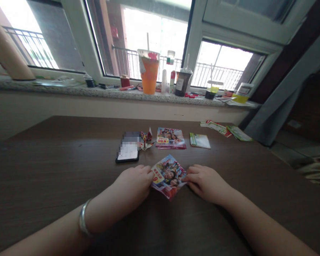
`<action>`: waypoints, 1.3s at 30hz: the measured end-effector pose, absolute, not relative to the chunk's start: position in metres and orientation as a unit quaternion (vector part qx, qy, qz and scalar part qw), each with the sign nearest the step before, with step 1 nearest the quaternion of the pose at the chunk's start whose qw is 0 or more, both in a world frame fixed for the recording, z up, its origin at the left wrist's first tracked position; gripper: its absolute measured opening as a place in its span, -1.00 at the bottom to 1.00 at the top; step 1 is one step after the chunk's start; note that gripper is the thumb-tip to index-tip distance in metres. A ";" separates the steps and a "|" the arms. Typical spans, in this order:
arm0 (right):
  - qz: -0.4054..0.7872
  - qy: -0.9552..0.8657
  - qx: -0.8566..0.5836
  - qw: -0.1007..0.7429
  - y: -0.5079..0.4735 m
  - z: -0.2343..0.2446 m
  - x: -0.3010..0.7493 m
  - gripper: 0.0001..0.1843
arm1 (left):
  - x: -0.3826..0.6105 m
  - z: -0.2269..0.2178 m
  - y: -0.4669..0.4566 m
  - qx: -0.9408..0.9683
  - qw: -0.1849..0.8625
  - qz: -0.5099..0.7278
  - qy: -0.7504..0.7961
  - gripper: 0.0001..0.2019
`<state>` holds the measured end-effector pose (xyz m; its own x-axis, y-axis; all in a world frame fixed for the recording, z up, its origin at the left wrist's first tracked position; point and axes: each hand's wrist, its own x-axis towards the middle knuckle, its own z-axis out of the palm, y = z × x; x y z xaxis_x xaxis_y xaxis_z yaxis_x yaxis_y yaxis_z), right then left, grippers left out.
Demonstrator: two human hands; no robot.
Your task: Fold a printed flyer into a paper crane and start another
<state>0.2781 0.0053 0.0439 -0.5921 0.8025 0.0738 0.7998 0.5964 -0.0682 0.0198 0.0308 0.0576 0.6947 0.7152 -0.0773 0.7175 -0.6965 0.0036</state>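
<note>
Between my hands is a square printed flyer point(170, 174), turned cornerwise, with a picture of people and a yellow price patch. My left hand point(137, 181), with a silver bangle on its wrist, pinches the flyer's left corner. The right corner is gripped between the fingers and thumb of my right hand point(204, 181). Just beyond lies a stack of similar flyers point(171, 138). A folded paper crane point(146, 140) stands left of that stack, beside a phone point(128, 147) with a lit, partly blurred screen.
A small pad of paper point(200, 140) lies right of the stack. Several green and red leaflets point(220, 128) are at the table's far right. Along the windowsill point(96, 93) stand an orange drink cup point(149, 73), a dark cup point(183, 81), bottles and pens.
</note>
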 end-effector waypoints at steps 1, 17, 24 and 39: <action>0.021 -0.890 -0.453 0.056 0.006 0.043 0.279 -0.73 | 0.019 0.055 0.033 0.921 0.015 -0.017 0.389 -0.77; 0.183 -0.759 -0.593 0.197 0.016 0.024 0.272 -0.64 | 0.014 0.032 0.052 0.879 0.074 0.126 0.454 -0.78; 0.155 -0.758 -0.604 0.191 0.016 0.022 0.266 -0.57 | 0.018 0.030 0.048 0.866 0.098 0.116 0.477 -0.67; 0.073 -0.798 -0.583 0.130 0.012 0.024 0.257 -0.63 | 0.021 0.025 0.047 0.882 0.022 0.050 0.468 -0.71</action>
<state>0.2566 0.0121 0.0241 -0.2854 0.9505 0.1227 0.9128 0.3086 -0.2675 0.0209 0.0474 0.0247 0.5567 0.8279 0.0677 0.8236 -0.5608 0.0855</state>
